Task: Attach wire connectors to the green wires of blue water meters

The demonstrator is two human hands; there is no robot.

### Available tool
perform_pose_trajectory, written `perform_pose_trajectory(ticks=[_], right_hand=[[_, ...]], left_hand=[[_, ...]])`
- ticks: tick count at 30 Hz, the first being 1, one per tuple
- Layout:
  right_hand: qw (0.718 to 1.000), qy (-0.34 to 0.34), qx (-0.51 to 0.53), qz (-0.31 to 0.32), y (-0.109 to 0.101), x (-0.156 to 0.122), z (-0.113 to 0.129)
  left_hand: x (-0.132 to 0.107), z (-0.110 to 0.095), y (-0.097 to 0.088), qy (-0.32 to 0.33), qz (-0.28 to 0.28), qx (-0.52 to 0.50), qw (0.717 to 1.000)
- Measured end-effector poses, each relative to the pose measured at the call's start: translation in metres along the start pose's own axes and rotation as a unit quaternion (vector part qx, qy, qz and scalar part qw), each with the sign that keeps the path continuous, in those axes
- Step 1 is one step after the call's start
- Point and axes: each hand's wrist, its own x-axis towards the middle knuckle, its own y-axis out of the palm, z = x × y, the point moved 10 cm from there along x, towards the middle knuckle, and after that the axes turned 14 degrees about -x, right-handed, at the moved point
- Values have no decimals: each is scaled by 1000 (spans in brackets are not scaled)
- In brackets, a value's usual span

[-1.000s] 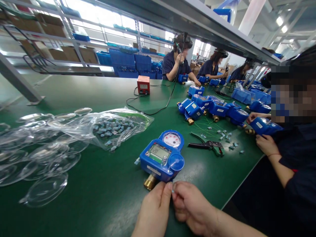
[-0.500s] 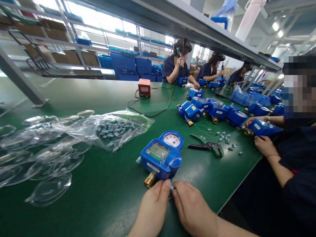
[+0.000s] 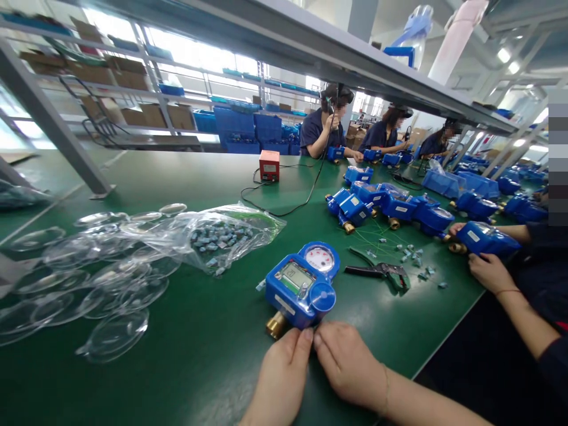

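A blue water meter (image 3: 302, 287) with a lit digital display and a round dial stands on the green table before me. Its brass pipe end (image 3: 276, 325) points toward my side. At its near lower edge, my left hand (image 3: 284, 370) is closed in a pinch, thumb and finger together. Against it, my right hand (image 3: 346, 367) is closed too, fingertips meeting the left ones. The small light-blue seal between them is now hidden by the fingers. Another light-blue seal (image 3: 261, 285) sticks out at the meter's left side.
Clear plastic covers (image 3: 115, 334) lie on the left beside a bag of light-blue seals (image 3: 217, 236). Green-handled pliers (image 3: 384, 273) and loose seals (image 3: 417, 257) lie right. Beyond are several blue meters (image 3: 390, 204) and a red box (image 3: 269, 165). A co-worker's hand (image 3: 492, 272) touches a meter at right.
The view has shifted, so the scene sits further right and slightly lower. My fingertips have drawn closer together, covering the light-blue seal that showed between them.
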Motion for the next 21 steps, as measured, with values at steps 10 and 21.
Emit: perform_pose_trajectory(ticks=[10, 21], right_hand=[[957, 189, 163, -149, -16, -8, -77], [928, 161, 311, 124, 28, 45, -86]], left_hand=[[-14, 13, -2, -23, 15, 41, 999], [-68, 15, -60, -85, 14, 90, 992]])
